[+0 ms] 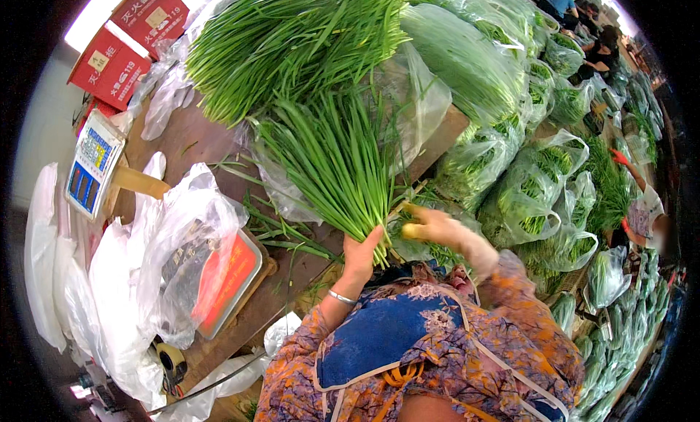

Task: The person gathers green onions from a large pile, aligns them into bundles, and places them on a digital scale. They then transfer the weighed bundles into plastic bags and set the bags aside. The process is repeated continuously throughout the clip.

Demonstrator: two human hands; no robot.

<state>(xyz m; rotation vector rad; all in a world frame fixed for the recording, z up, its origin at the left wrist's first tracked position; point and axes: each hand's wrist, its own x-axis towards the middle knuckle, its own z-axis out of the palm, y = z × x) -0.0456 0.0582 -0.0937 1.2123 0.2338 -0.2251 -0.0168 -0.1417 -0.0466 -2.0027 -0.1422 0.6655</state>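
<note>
L hand has its grip closed round the stem end of a bunch of long green leaves, approx. mid-view, just beyond the blue apron; cut ends poke out by the fist. Bunch's long axis runs diag., from L grip up & to the left, away from the apron, tips fanning twd the big leaf pile on the far part of the table. R hand is just R of the stem end, fingers pointing L at it, roughly across the axis; fingers part-curled & blurred, so can't tell if that grip has hold of anything or touches the bunch. Key relation, imo: R hand is by the stems, not the tips, so the stretch just above L grip is its easiest reach; leaf tips well apart from both hands. L is the nearer hand, being on the bunch. Also: clear plastic beside the bunch, bagged greens off R.
</note>
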